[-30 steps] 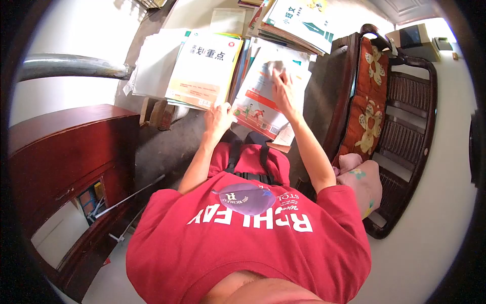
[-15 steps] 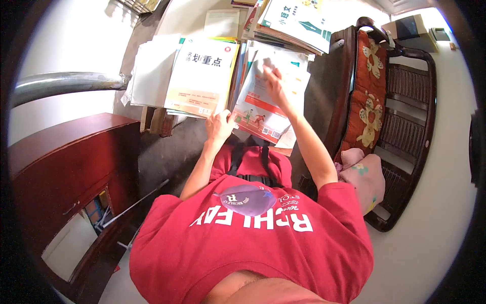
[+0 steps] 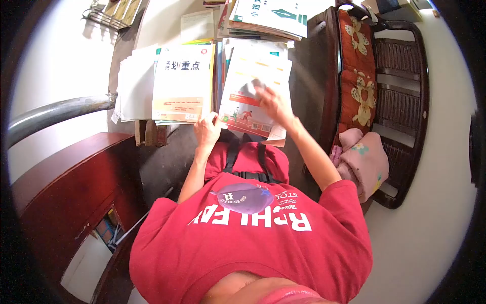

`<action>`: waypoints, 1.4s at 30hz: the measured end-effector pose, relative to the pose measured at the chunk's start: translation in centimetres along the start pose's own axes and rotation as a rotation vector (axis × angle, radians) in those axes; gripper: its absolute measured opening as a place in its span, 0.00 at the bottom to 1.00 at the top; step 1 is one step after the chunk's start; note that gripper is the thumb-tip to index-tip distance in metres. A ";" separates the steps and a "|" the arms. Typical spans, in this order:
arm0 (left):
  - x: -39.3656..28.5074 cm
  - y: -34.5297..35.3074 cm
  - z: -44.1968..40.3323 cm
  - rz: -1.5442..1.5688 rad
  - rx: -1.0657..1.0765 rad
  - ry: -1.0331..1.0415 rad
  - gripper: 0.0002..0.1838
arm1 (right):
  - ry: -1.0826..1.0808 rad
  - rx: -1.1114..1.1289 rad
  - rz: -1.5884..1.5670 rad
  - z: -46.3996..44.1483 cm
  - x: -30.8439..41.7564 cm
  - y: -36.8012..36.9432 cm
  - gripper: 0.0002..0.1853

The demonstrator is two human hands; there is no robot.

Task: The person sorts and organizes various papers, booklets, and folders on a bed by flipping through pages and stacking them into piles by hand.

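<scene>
A red-and-white booklet [image 3: 245, 107] with running figures on its cover lies on a stack of papers. My left hand [image 3: 206, 131] is closed at its lower left corner, thumb and fingers pinched on that edge. Over the cover, my right hand [image 3: 275, 105] is bent, with a small greyish-white wad [image 3: 254, 86] at its fingertips, too blurred to identify. Left of the booklet lies an orange-and-white book [image 3: 183, 83] with large Chinese characters, on a pile. White papers [image 3: 137, 85] lie farther left.
Another book stack [image 3: 268, 21] stands behind. At right is a dark wooden bench [image 3: 400, 96] with an orange floral cushion [image 3: 356, 76] and a pink cloth [image 3: 363, 161]. A metal pipe [image 3: 61, 117] and a dark red wooden cabinet [image 3: 66, 167] are at left.
My right hand has moved down the cover toward me, with the greyish wad. My left hand remains at the booklet's corner. The view has shifted, moving the bench and books leftward.
</scene>
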State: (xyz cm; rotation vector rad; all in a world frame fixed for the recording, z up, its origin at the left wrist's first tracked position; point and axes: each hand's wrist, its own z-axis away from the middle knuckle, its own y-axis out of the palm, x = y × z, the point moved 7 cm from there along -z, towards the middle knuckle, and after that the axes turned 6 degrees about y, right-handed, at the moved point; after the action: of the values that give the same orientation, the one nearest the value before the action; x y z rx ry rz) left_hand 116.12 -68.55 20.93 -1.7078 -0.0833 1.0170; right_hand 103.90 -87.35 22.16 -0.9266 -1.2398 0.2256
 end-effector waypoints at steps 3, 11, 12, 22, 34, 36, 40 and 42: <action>-0.5 -0.4 -0.3 -0.019 0.007 0.019 0.16 | 0.062 -0.283 0.248 -3.3 -3.5 -4.3 0.17; 0.1 0.3 0.0 -0.010 0.034 -0.024 0.17 | 0.097 -0.031 0.063 2.9 1.7 -0.7 0.15; -0.1 0.2 0.0 -0.018 0.044 -0.028 0.17 | 0.063 0.016 0.102 4.1 3.0 0.2 0.15; 0.4 -0.1 0.2 0.097 0.005 -0.010 0.17 | 0.180 -0.135 -0.096 -2.1 -0.7 -0.1 0.14; 1.1 0.3 0.0 0.211 -0.016 -0.050 0.18 | -0.100 0.048 -0.018 3.9 7.1 5.8 0.12; 0.6 -0.1 0.0 0.159 -0.053 -0.012 0.17 | -0.143 0.029 0.069 3.1 6.5 4.2 0.12; 1.1 0.5 0.0 0.121 0.011 0.004 0.16 | 0.003 -0.206 0.018 -0.7 0.4 0.0 0.13; 1.2 0.7 -0.1 0.055 0.010 0.037 0.16 | 0.099 -0.208 0.089 -1.0 -0.1 -1.0 0.14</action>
State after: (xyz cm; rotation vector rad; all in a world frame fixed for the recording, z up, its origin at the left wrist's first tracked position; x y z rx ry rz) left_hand 116.65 -68.33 19.69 -1.7275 -0.0075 1.0247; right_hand 104.46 -88.53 22.79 -1.1608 -1.1460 0.1211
